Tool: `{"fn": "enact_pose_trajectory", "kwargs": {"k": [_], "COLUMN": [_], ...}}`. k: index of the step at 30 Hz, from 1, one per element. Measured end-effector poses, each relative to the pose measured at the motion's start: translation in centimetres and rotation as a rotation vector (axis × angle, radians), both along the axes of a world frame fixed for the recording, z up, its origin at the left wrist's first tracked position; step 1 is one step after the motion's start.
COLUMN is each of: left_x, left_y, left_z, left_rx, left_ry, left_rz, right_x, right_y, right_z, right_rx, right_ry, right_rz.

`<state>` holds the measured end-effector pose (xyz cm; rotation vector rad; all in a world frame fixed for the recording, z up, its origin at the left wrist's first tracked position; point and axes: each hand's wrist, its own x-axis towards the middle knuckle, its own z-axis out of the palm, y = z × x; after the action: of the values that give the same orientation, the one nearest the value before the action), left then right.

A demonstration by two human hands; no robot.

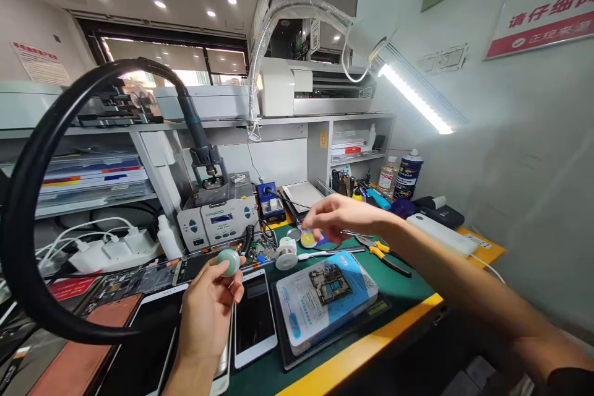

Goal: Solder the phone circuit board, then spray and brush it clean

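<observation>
My left hand (211,303) holds a small round pale-green container (228,262) between thumb and fingers, above the phones. My right hand (331,218) reaches over the back of the green mat, fingers bent downward near a round yellow tin (308,239); whether its fingertips hold anything is too small to tell. A white spool (286,253) stands between the hands. In front, a circuit board (330,283) lies on a blue and white box (297,303). Left of the box is a white-framed phone (254,315) with a dark screen.
Yellow-handled pliers (379,250) lie under my right forearm. A soldering station (223,223) stands behind my left hand. A thick black hose (18,198) arches across the left. Bottles (408,174) stand at the back right, beneath a lit lamp (413,96).
</observation>
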<state>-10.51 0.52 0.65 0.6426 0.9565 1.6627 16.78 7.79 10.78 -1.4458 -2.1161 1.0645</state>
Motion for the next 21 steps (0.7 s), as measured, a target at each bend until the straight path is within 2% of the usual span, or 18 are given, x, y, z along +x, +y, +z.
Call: {"fn": "enact_pose_trajectory", "kwargs": {"k": [3,5,8,10,12,17,21], "left_x": [0.6,1.1,1.7,1.9,1.9,2.0,2.0], "left_y": [-0.5,-0.7,-0.8,-0.8,-0.7,-0.6,-0.1], "left_z": [0.4,0.7,0.7,0.6,0.5,0.5,0.4], "left_rx": [0.032,0.028,0.006,-0.014,-0.038,-0.113,-0.174], "left_ry": [0.045,0.072,0.096,0.107,0.117,0.13,0.124], "left_rz": [-0.09,-0.162,-0.24,-0.264,-0.269,-0.226,-0.195], "right_x": [6.0,9.1,11.9,12.7,12.8,11.2,10.4], "right_y": [-2.2,-3.6,-5.2,-5.7,-5.7,-5.2,-5.6], "right_z": [-0.1,-1.7,-5.2,-7.0,-8.0,-9.2,-10.2], "right_rx": [0.18,0.232,0.182,0.134,0.101,0.148,0.168], "right_ry": [-0.127,-0.272,-0.489,-0.583,-0.64,-0.697,-0.607], "right_rz": [-0.156,-0.247,-0.244,-0.241,-0.254,-0.391,-0.517]}}
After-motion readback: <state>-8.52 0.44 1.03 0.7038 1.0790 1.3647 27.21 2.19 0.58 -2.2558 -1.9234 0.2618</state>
